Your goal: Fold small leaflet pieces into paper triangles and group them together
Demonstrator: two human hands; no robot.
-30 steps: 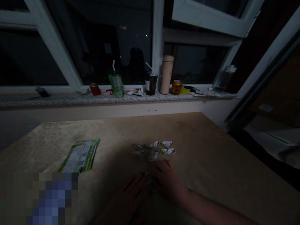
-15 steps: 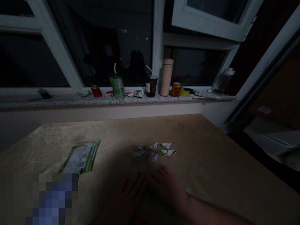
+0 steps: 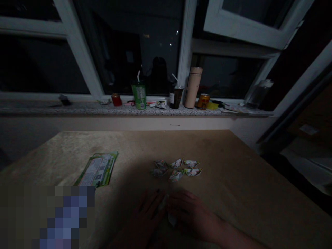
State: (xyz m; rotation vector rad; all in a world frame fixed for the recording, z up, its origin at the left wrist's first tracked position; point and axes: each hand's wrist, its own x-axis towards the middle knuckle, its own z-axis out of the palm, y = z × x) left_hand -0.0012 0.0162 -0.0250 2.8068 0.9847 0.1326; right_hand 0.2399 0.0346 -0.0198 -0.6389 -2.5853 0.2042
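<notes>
Low in the middle of the head view, both of my hands rest close together on the table, in dim light. My left hand (image 3: 149, 209) lies with its fingers stretched out and apart, its inner edge against a small pale piece of paper (image 3: 172, 219). My right hand (image 3: 192, 211) is curled over that paper, which shows only in part between the hands. Just beyond my fingers are several small folded printed paper pieces (image 3: 191, 163), laid in two rows. Their colours are white, green and orange.
A green-and-white printed packet (image 3: 100, 169) lies on the wooden table (image 3: 223, 148) at left. On the windowsill stand a green cup (image 3: 139, 95), a dark drink cup (image 3: 175, 97), a beige flask (image 3: 193, 88), an orange can (image 3: 203, 101) and a red jar (image 3: 116, 100). A blurred patch covers the lower left.
The view has shifted, so everything sits further right. Pale paper now shows between my hands where it was hidden before. My right hand's fingers have moved over it.
</notes>
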